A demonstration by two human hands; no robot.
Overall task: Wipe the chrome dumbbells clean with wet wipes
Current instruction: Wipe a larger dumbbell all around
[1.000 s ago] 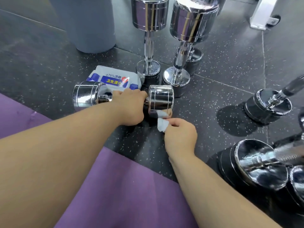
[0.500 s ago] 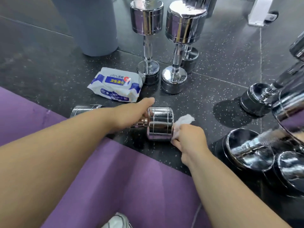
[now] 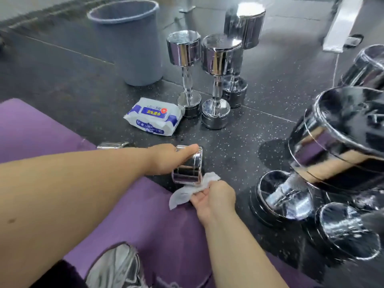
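Wiping the dumbbell lying on the floor at frame centre: left grip curled round its handle, right grip pinching the wipe against the head's lower edge; next move probably calls for rubbing round the remaining chrome.

Grey plastic bin upright on dark speckled floor. Purple mat in foreground. Silver-grey shoe at bottom edge. White metal frame far right.

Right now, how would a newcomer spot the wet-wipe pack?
Find the grey plastic bin on the dark speckled floor. In front of it, beside the upright chrome dumbbells, lies a soft white packet with a blue label, the only printed item among metal.
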